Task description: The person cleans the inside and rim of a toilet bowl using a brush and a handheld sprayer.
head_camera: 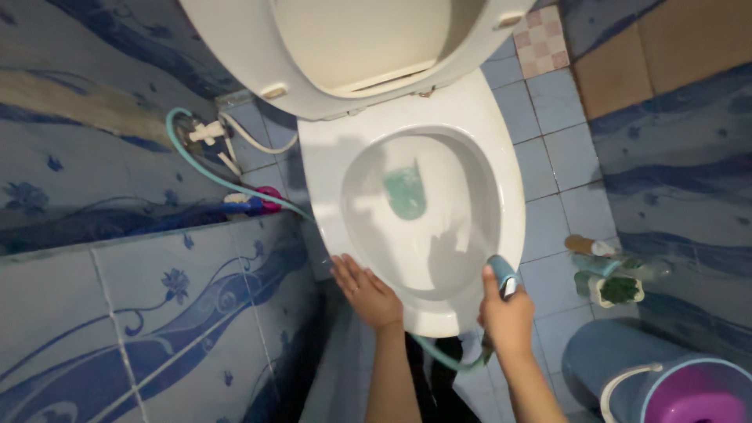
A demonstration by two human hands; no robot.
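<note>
A white toilet bowl point(501, 180) fills the middle of the view, its seat and lid point(235, 47) raised. Greenish-blue water point(405, 194) sits at the bottom of the bowl. My left hand point(366, 290) rests flat on the bowl's near-left rim, fingers apart, holding nothing. My right hand point(507, 312) grips a light blue spray nozzle point(502, 274) at the near-right rim, pointed toward the bowl. A teal hose point(442, 358) runs down from the nozzle under my hand.
A blue tiled ledge point(157, 305) stands at left. The teal hose point(196, 164) joins a wall valve point(205, 131) behind it. Bottles point(607, 262) stand on the floor at right. A blue bucket point(603, 356) holds a purple scoop point(697, 399) at the bottom right.
</note>
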